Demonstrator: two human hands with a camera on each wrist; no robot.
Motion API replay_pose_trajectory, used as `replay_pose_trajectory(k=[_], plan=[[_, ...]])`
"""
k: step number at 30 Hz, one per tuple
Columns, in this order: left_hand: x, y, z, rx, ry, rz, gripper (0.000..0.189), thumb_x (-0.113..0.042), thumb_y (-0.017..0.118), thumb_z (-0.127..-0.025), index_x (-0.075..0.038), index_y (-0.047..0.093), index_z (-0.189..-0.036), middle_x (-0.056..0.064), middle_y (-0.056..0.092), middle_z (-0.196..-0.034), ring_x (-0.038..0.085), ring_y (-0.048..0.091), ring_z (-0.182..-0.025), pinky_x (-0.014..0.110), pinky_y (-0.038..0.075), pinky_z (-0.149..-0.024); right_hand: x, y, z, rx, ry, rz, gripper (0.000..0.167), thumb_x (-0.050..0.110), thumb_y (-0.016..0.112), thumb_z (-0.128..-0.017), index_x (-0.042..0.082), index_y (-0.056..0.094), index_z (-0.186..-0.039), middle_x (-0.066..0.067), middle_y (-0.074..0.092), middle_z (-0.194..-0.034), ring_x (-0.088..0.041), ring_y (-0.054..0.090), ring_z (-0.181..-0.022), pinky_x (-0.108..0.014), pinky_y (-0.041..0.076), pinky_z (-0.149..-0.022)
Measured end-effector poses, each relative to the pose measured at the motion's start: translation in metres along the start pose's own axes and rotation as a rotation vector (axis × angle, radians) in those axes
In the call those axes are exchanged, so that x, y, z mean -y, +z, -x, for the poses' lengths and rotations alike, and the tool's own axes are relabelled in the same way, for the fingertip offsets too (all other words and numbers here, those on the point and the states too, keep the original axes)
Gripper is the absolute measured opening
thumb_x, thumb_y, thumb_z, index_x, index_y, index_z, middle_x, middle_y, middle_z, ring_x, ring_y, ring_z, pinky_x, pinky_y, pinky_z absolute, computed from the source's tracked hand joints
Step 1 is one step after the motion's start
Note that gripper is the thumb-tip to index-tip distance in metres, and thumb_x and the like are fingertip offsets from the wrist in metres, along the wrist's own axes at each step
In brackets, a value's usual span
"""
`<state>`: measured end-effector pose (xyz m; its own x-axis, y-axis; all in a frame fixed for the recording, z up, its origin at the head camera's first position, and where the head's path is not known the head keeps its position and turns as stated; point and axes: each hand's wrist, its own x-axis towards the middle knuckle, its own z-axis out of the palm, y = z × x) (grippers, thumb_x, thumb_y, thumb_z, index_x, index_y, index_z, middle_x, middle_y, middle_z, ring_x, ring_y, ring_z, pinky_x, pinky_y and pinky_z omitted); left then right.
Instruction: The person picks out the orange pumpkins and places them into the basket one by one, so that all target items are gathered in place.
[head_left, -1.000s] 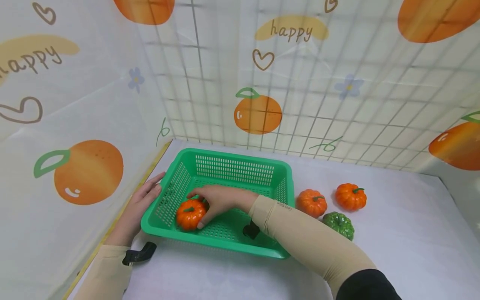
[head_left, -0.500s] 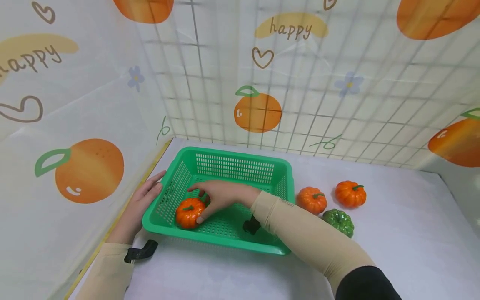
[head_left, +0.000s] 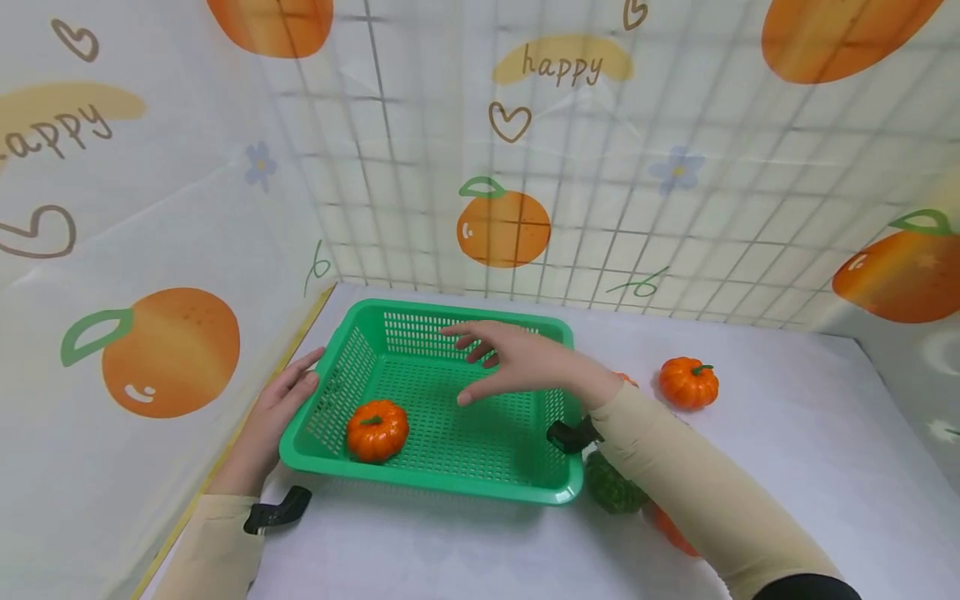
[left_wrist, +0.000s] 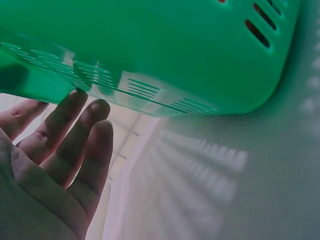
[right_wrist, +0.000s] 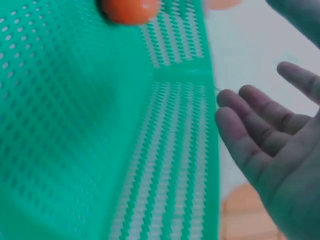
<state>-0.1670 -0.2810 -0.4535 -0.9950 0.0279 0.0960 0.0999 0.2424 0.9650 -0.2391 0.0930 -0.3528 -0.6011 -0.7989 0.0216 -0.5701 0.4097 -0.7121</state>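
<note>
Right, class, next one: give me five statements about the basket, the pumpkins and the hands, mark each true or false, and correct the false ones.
1. An orange pumpkin lies inside the basket. True.
2. The right hand grips a pumpkin. False: the right hand is above the basket, holding nothing.
3. The right sleeve partly hides the green pumpkin. True.
4. The green pumpkin is in the basket. False: it is outside, to the right.
5. The left hand is at the basket's left side. True.
</note>
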Motion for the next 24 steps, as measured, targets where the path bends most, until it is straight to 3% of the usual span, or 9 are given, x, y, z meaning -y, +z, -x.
replay_pose_trajectory(k=[8,16,20,24], plan=[[-0.002,0.001,0.001,0.003,-0.003,0.011,0.053,-0.038,0.046,-0.106,-0.020,0.037,-0.154,0.014,0.042,-0.147,0.014,0.050,-0.119,0.019,0.047,-0.088,-0.007,-0.028,0.065,-0.133,0.086,-0.027,0.090,0.043,0.086,-0.076,0.027,0.038,-0.152,0.007,0.052,-0.137,-0.020,0.057,-0.119,-0.045,0.049,-0.095],[-0.001,0.000,0.002,0.007,-0.014,0.031,0.054,-0.039,0.046,-0.105,-0.020,0.036,-0.155,0.015,0.041,-0.148,0.014,0.049,-0.120,0.019,0.047,-0.089,-0.012,-0.031,0.128,-0.228,0.112,-0.014,0.086,0.039,0.086,-0.077,0.031,0.039,-0.150,0.002,0.051,-0.140,-0.022,0.056,-0.120,-0.045,0.049,-0.095],[-0.002,0.000,0.002,0.004,-0.012,0.027,0.054,-0.039,0.046,-0.105,-0.020,0.036,-0.155,0.015,0.045,-0.144,0.016,0.050,-0.119,0.019,0.047,-0.088,-0.013,-0.031,0.158,-0.273,0.148,0.000,0.083,0.043,0.085,-0.077,0.035,0.042,-0.147,0.005,0.052,-0.138,-0.020,0.057,-0.119,-0.048,0.049,-0.093],[-0.002,0.000,0.001,0.004,-0.012,0.018,0.054,-0.039,0.046,-0.105,-0.020,0.036,-0.155,0.014,0.042,-0.147,0.014,0.049,-0.120,0.019,0.046,-0.089,-0.014,-0.033,0.188,-0.310,0.163,0.037,0.082,0.038,0.084,-0.079,0.035,0.041,-0.148,0.009,0.050,-0.140,-0.020,0.057,-0.119,-0.048,0.050,-0.092]])
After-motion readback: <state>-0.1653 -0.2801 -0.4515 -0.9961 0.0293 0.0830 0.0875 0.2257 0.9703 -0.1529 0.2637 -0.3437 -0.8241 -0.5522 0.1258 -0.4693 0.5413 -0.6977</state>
